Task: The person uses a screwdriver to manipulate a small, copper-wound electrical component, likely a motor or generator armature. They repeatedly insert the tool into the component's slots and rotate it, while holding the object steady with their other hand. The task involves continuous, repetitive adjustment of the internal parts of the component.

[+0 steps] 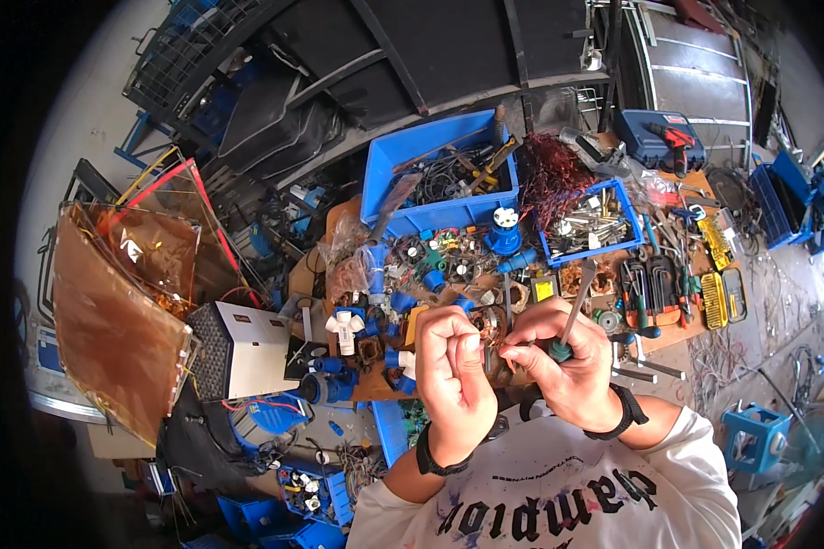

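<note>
My right hand point(568, 366) is closed around a screwdriver point(578, 306), its green handle inside the curled fingers and its grey metal shaft pointing up and away. The thumb and forefinger of that hand also pinch a small orange-brown piece point(510, 364). Close beside it, my left hand point(455, 375) is closed with bent fingers, and what they grip is hidden. A copper-coloured wound part point(490, 322) shows between the two hands, by the left fingertips; whether it is held or lies behind them I cannot tell. Both wrists wear black bands.
A blue crate point(430, 218) of cables and tools stands at the back of the cluttered workbench. Right of it are a blue tray point(597, 252) of metal rods, a bundle of dark red wire point(554, 174) and a red drill point(676, 142). Blue plugs and a white fitting point(345, 331) lie left.
</note>
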Action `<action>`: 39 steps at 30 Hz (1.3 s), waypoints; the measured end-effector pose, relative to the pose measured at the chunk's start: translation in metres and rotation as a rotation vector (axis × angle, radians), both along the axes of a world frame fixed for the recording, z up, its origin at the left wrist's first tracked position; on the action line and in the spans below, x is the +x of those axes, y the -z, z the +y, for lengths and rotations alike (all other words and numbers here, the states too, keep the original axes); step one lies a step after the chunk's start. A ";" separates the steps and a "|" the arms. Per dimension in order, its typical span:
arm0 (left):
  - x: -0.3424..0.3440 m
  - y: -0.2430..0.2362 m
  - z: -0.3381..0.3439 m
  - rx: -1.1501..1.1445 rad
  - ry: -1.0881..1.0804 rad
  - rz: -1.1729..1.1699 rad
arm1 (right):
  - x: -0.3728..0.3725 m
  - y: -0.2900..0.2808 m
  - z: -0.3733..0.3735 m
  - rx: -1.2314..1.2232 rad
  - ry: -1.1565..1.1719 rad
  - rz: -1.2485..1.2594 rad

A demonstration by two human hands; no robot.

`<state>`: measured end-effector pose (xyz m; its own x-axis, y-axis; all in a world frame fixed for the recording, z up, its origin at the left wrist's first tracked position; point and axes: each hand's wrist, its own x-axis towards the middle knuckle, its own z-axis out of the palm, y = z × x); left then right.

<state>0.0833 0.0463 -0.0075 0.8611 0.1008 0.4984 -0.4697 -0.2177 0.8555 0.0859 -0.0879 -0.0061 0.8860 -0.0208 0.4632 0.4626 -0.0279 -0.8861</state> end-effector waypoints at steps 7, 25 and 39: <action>0.002 -0.013 0.014 0.284 -0.034 -0.157 | -0.001 -0.005 -0.007 -0.041 -0.045 0.008; -0.008 -0.025 0.020 0.182 0.019 -0.009 | -0.002 -0.010 -0.012 -0.155 -0.119 -0.114; -0.008 -0.031 0.022 0.438 0.005 -0.080 | 0.002 -0.020 -0.016 -0.236 -0.258 -0.038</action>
